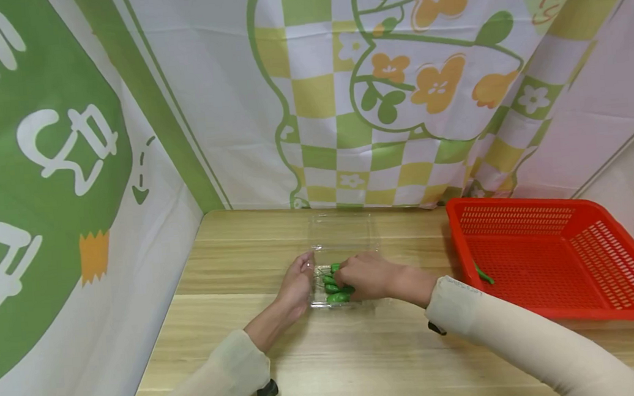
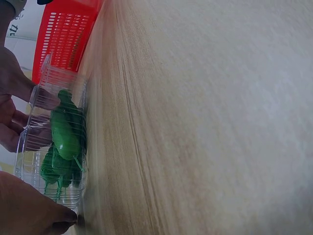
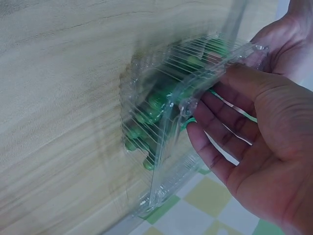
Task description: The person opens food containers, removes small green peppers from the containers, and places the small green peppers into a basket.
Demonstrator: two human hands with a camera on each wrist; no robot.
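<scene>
A clear plastic clamshell box (image 1: 319,296) lies on the table with its lid (image 1: 342,228) folded back. Several green peppers (image 1: 333,287) fill its base, and their shapes show through the ribbed wall in both wrist views. My left hand (image 1: 294,288) grips the box's left side, its thumb (image 2: 44,210) against the clear wall. From the right, my right hand (image 1: 371,275) reaches into the box with bent fingers and pinches a green pepper (image 3: 215,46) above the others. A thin green stem (image 3: 230,104) passes between its fingers. The box wall partly covers the fingertips.
A red perforated basket (image 1: 557,316) stands on the table at the right, with one green pepper (image 1: 483,273) inside near its left wall. A printed cloth (image 1: 325,154) hangs behind the wooden table (image 1: 243,252), and another cloth (image 1: 159,233) borders its left side.
</scene>
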